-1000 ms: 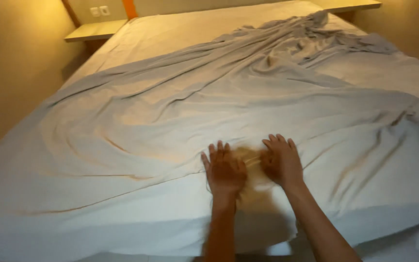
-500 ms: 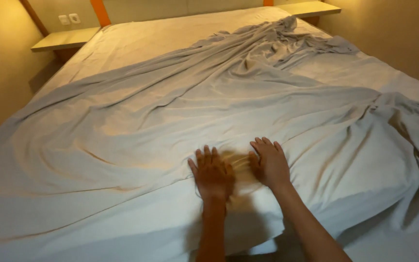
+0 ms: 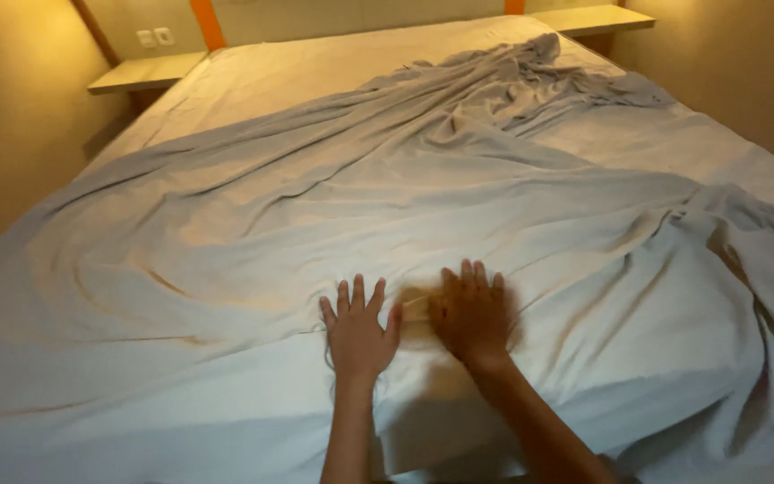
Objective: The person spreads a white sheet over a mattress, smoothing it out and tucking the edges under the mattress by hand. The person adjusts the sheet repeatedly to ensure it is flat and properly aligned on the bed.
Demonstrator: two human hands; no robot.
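Head view: left hand [image 3: 357, 330] lies flat, fingers spread wide, palm down on the sheet [image 3: 333, 206] near the bed's [image 3: 315, 67] foot edge. Right hand [image 3: 474, 312], blurred, also open and flat on the sheet, just beside the left. Sheet is wrinkled, bunched toward the far right corner.

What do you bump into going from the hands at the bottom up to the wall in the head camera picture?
Left hand and right hand flat on the wrinkled sheet → bunched-up sheet heap → bare mattress top → wooden side shelf → wall switches.
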